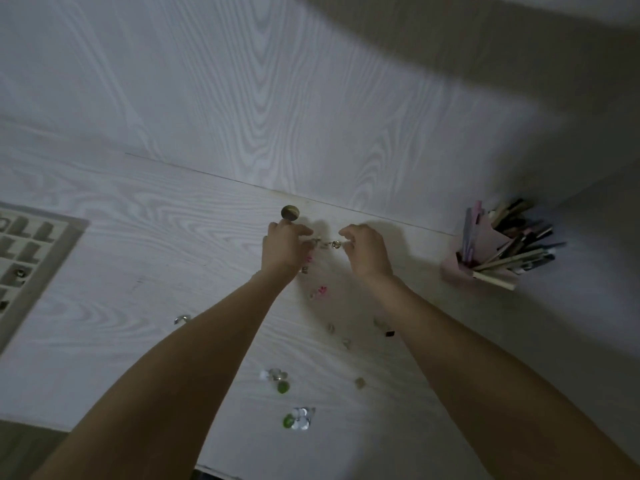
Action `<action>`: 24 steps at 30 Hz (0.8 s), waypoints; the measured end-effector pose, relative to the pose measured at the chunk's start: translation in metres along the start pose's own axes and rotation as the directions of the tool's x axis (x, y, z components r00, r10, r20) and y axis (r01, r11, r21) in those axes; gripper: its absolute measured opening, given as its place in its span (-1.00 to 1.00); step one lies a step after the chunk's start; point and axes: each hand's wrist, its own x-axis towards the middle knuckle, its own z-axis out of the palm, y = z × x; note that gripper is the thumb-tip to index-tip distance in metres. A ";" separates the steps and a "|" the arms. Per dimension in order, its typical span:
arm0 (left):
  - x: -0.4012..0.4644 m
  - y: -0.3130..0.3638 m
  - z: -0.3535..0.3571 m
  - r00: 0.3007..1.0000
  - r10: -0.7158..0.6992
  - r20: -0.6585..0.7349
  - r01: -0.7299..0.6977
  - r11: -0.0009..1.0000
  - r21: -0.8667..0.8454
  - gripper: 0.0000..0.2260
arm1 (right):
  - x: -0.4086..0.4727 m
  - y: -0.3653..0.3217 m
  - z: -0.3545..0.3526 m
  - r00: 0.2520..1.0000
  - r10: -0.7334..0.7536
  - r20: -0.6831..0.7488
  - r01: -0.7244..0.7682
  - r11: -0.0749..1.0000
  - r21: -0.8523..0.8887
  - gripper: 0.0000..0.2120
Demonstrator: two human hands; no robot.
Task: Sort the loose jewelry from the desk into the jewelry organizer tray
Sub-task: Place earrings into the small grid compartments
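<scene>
Both my hands — left grip (284,247) and right grip (363,249) — pinch a small shiny chain piece (325,243) over the tabletop (138,271). I should lift slowly, keep it level, then carry it to the tray (52,258) far left.

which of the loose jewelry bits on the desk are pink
The small pink piece between the forearms, just below the left hand; pieces nearer the camera are green, silver or clear.

Over on the right, a pink holder (483,251) sits on the desktop, crammed with pencils (519,244) and brushes fanning out to the right. Behind it all, a pale wood-grain wall panel (242,91) rises from the desk's back edge.
</scene>
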 end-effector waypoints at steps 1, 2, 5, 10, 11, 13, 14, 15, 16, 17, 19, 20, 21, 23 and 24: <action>0.002 0.002 0.003 1.000 -0.016 0.005 0.016 1.000 0.002 -0.74 | 0.004 0.001 0.003 1.000 0.007 0.007 -0.007 1.000 -0.012 -0.73; 0.004 0.003 0.006 0.999 -0.034 0.000 0.034 0.999 0.005 -0.74 | 0.008 0.001 0.006 1.000 0.014 0.009 -0.014 1.000 -0.022 -0.74; 0.009 0.007 0.013 0.996 -0.088 -0.031 0.089 0.995 0.041 -0.75 | 0.015 -0.001 0.010 1.000 0.005 0.011 -0.004 0.997 -0.078 -0.79; 0.012 0.012 0.014 0.986 -0.163 -0.035 0.164 0.986 0.024 -0.88 | 0.021 0.001 0.009 0.999 -0.007 0.038 0.011 0.994 -0.112 -0.87; 0.012 0.012 0.014 0.987 -0.155 -0.030 0.156 0.987 0.026 -0.89 | 0.021 0.002 0.008 0.999 0.003 0.039 0.001 0.996 -0.093 -0.86; 0.012 0.011 0.013 0.990 -0.139 -0.023 0.139 0.990 0.029 -0.89 | 0.021 0.004 0.004 0.998 0.024 0.051 -0.022 0.999 -0.032 -0.85; 0.012 0.011 0.012 0.990 -0.139 -0.023 0.139 0.990 0.026 -0.88 | 0.020 0.005 0.003 0.998 0.034 0.061 -0.035 0.999 0.009 -0.85; 0.012 0.011 0.012 0.989 -0.144 -0.020 0.145 0.989 0.021 -0.87 | 0.020 0.007 0.002 0.996 0.048 0.069 -0.052 0.997 0.049 -0.84; 0.012 0.011 0.011 0.988 -0.152 -0.016 0.152 0.988 0.021 -0.85 | 0.020 0.008 0.001 0.995 0.066 0.078 -0.073 0.993 0.090 -0.84; 0.012 0.011 0.010 0.987 -0.161 -0.007 0.162 0.987 0.020 -0.83 | 0.021 0.008 0.000 0.992 0.085 0.089 -0.097 0.986 0.137 -0.83; 0.012 0.011 0.008 0.984 -0.179 0.015 0.179 0.983 -0.032 -0.84 | 0.023 0.010 -0.002 0.986 0.111 0.125 -0.138 0.964 0.228 -0.90; 0.012 0.011 0.008 0.982 -0.185 0.025 0.187 0.976 -0.114 -0.86 | 0.024 0.011 -0.004 0.980 0.122 0.157 -0.161 0.950 0.268 -0.92; 0.012 0.010 0.006 0.982 -0.187 0.035 0.190 0.957 -0.221 -0.87 | 0.024 0.011 -0.005 0.971 0.136 0.196 -0.192 0.934 0.302 -0.92; 0.009 0.011 0.001 0.985 -0.164 0.058 0.173 0.906 -0.386 -0.88 | 0.022 0.009 -0.008 0.953 0.164 0.255 -0.251 0.899 0.359 -0.90; 0.007 0.010 -0.001 0.987 -0.150 0.063 0.163 0.885 -0.437 -0.89 | 0.023 0.008 -0.007 0.952 0.163 0.260 -0.252 0.899 0.358 -0.86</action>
